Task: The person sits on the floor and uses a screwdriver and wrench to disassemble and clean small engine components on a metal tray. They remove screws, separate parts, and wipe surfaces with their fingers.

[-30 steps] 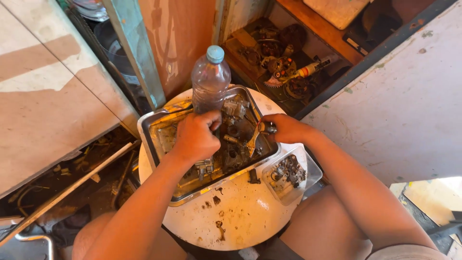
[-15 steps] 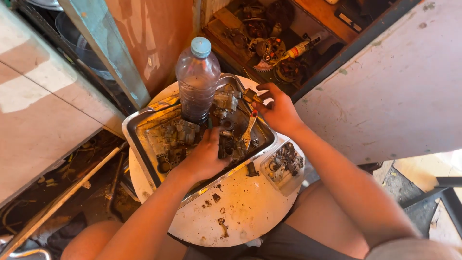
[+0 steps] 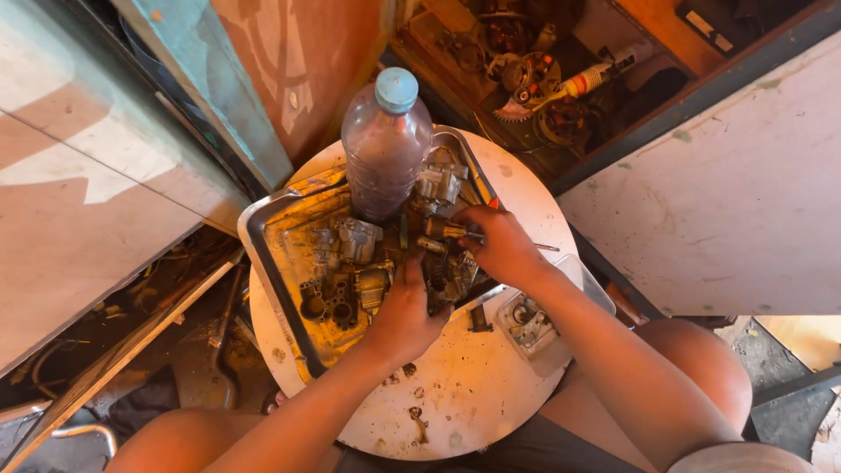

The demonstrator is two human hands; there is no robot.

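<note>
Cluttered workshop corner, round white table (image 3: pixel 473 385) w/ stains and small bits. Nearest the person, left hand (image 3: pixel 405 308) rests fingers down on dirty engine parts (image 3: pixel 350 271) in a metal tray (image 3: pixel 272 263) — if it really grips one I cannot tell. Just right of it, a clear plastic box (image 3: pixel 534 324) w/ small parts. Right hand (image 3: pixel 499 245) is closed around a thin tool (image 3: pixel 438 229), its tip pointing left over the parts. Beyond both hands stands a plastic bottle (image 3: pixel 385 144), blue cap, upright in the tray's far end.

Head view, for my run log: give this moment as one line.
left hand: on engine parts | right hand: holds small tool, unclear | metal tray | plastic bottle upright in tray | round table
</note>
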